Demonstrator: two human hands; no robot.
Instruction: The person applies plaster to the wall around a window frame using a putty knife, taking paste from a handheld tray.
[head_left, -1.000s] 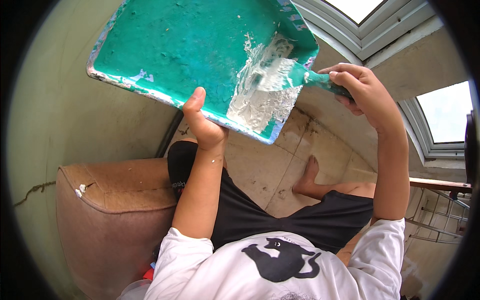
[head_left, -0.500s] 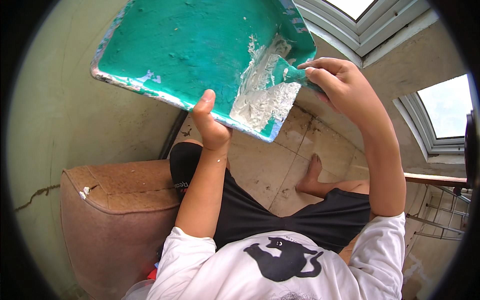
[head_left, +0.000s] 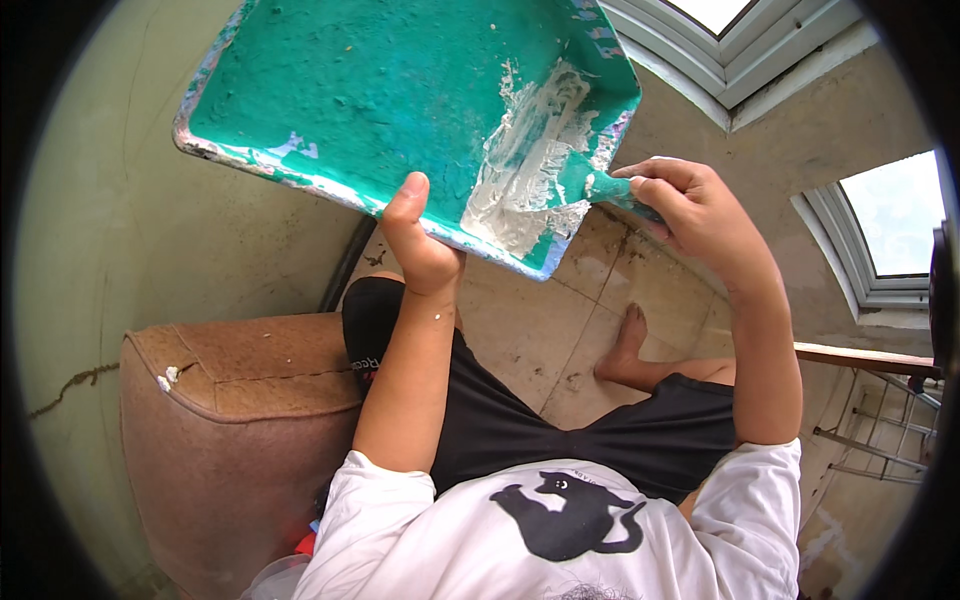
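Note:
My left hand (head_left: 425,245) grips the near rim of a wide green plastic tray (head_left: 340,100), its thumb over the edge and its fingers hidden underneath. The tray is held up in front of me, its rim crusted with white. A patch of wet white putty (head_left: 510,190) is smeared over the tray's right part. My right hand (head_left: 685,205) is closed round the handle of a green putty knife (head_left: 605,187). The knife's blade rests in the putty at the right side, partly coated by it.
At left stands a brown upholstered armrest (head_left: 270,370) with white crumbs on it, against a cracked pale wall (head_left: 90,240). Tiled floor (head_left: 510,335) lies below, with my bare foot on it. Windows (head_left: 885,220), a wooden ledge (head_left: 860,358) and a metal rack (head_left: 880,430) are at right.
My right hand has shifted slightly right and down with the putty knife. The putty under the blade is spread thinner, with fresh streaks. My left hand stays on the rim.

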